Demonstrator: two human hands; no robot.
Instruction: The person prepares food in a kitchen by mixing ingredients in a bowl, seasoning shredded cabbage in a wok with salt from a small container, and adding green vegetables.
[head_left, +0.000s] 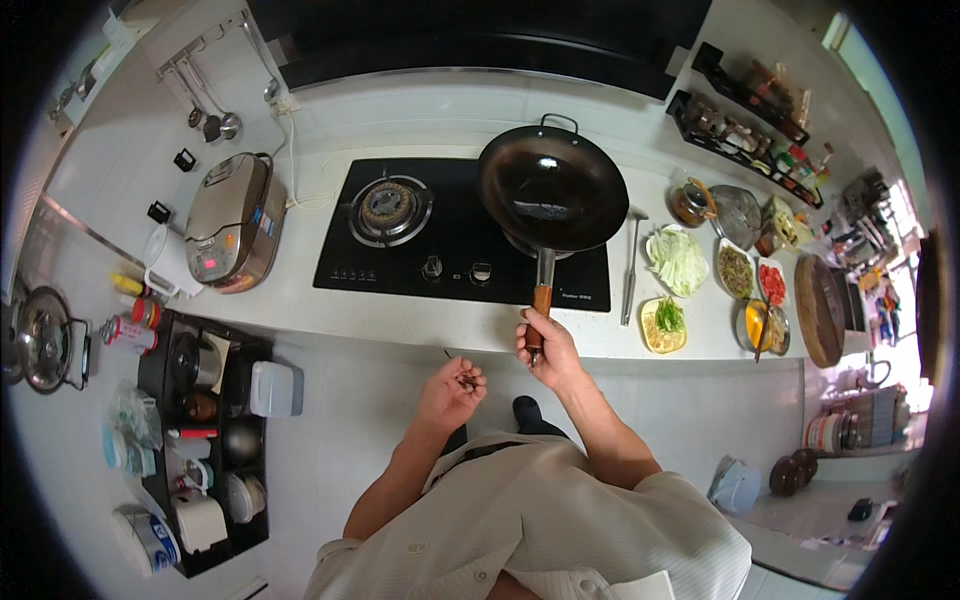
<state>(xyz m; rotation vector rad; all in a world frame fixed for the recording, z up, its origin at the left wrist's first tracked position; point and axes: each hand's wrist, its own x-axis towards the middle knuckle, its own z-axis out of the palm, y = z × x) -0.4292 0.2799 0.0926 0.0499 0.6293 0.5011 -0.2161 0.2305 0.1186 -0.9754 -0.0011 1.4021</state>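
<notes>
My right hand (553, 347) grips the wooden handle of a dark wok (553, 187), which sits over the right burner of a black glass gas hob (442, 274). The wok looks empty, with a shiny inner surface. Palm up, my left hand (452, 394) cups small dark reddish-brown dried pieces (466, 381) in its curled fingers, in front of the counter's edge; their exact kind cannot be told. To the right of the hob lies a long-handled metal wok utensil (631, 270). Beside it are a plate of shredded pale green leaves (677, 259) and a yellow dish (663, 343) with chopped greens.
A rice cooker (232, 221) stands left of the hob. At the right are a dish of minced food (735, 270), a dish of red pieces (771, 281), a bowl of yellow liquid (752, 324) with chopsticks, a glass jar (690, 204) and a round wooden board (817, 311).
</notes>
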